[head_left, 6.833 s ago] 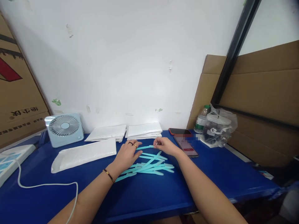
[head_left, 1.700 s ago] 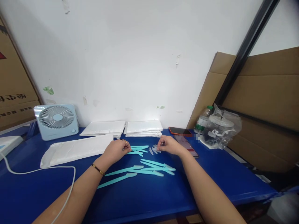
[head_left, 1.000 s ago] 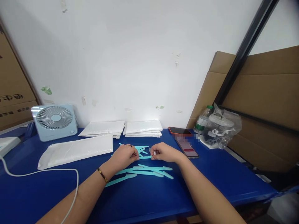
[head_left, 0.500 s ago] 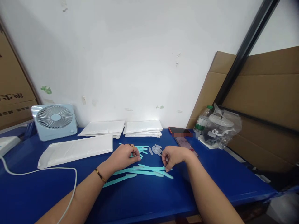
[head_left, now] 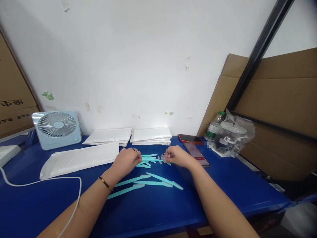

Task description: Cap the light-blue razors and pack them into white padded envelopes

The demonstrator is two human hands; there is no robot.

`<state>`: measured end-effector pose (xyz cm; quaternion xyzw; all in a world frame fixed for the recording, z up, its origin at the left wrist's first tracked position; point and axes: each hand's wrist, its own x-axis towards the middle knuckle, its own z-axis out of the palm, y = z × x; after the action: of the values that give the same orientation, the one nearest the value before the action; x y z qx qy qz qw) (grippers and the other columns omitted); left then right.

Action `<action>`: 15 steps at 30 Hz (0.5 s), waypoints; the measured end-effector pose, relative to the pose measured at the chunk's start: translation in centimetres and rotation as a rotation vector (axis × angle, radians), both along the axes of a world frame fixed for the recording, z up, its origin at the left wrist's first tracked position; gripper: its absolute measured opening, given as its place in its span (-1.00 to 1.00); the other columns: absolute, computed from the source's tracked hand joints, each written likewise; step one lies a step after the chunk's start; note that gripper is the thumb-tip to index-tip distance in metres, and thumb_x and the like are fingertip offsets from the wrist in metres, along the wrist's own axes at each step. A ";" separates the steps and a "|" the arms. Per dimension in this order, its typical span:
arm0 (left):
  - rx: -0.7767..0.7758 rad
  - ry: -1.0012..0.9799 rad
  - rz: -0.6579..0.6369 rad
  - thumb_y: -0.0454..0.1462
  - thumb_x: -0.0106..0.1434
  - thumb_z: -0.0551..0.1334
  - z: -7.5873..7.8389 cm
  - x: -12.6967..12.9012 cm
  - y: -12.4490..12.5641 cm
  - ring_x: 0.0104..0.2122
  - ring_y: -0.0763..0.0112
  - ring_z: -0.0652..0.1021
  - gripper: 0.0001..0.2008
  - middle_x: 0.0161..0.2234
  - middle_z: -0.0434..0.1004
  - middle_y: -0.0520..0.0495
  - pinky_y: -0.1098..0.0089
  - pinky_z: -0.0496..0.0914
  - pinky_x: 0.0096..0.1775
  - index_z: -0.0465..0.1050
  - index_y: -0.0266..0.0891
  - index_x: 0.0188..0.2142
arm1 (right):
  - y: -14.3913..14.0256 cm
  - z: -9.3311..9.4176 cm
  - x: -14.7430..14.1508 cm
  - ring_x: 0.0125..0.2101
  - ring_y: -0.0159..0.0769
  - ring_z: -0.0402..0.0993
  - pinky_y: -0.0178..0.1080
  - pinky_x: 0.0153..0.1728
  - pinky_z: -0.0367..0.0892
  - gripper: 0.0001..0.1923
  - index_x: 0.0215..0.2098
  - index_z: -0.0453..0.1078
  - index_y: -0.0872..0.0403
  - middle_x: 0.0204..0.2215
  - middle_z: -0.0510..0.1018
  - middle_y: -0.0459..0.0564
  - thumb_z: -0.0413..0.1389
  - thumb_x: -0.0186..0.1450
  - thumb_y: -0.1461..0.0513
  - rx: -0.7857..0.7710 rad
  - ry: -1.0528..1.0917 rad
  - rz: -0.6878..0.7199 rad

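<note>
While left grip (head_left: 126, 161) pinches slim turquoise stick (head_left: 157, 160) | right grip (head_left: 179, 156): hold unclear

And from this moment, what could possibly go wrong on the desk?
The small clear pieces lie loose by the right hand, so a brush could scatter them.

The white cable crosses the left forearm in this view; if it touches, it might snag.

The nearer phone lies close beside the right hand and could get bumped.
</note>
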<state>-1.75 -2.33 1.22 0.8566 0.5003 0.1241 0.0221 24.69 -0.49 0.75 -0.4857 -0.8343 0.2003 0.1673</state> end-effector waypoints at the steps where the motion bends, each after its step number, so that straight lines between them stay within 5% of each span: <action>1: -0.002 0.007 0.037 -0.22 0.19 0.09 0.0 -0.4 0.2 -0.36 0.35 0.46 -0.80 -0.39 0.51 0.00 0.38 0.18 -0.33 0.45 -0.18 -0.45 | 0.1 0.0 0.2 -0.49 -0.39 0.39 -0.40 -0.51 0.18 -0.88 -0.45 0.45 0.12 -0.50 0.51 -0.06 0.18 0.07 0.20 0.021 0.002 -0.041; 4: -0.038 -0.066 0.046 -0.14 0.16 0.13 -0.1 -0.7 0.2 -0.32 0.33 0.45 -0.81 -0.37 0.50 0.01 0.39 0.21 -0.31 0.45 -0.13 -0.31 | 0.1 0.5 0.8 -0.49 -0.38 0.39 -0.39 -0.51 0.18 -0.85 -0.43 0.45 0.11 -0.50 0.51 -0.06 0.19 0.05 0.19 0.049 0.017 -0.103; 10: -0.186 -0.177 -0.280 -0.09 0.11 0.20 -1.3 3.3 -2.4 -0.21 0.34 0.42 -0.75 -0.27 0.46 0.01 0.41 0.25 -0.21 0.45 -0.12 -0.25 | -0.9 1.9 1.1 -0.51 -0.41 0.35 -0.40 -0.53 0.16 -0.84 -0.45 0.48 0.12 -0.53 0.51 -0.07 0.12 0.10 0.20 0.002 0.009 -0.017; 15: -0.240 -0.177 -0.213 -0.21 0.17 0.12 -2.7 4.7 -2.5 -0.32 0.40 0.42 -0.86 -0.38 0.46 0.02 0.42 0.24 -0.27 0.43 -0.17 -0.41 | -1.2 2.3 1.7 -0.56 -0.44 0.28 -0.41 -0.58 0.12 -0.66 -0.40 0.52 0.11 -0.59 0.46 -0.14 0.24 -0.03 0.03 -0.264 -0.114 0.188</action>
<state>2.98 -4.81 -1.45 0.8816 0.4142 0.1356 0.1811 26.40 -1.73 3.01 -0.4337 -0.8507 0.2951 0.0347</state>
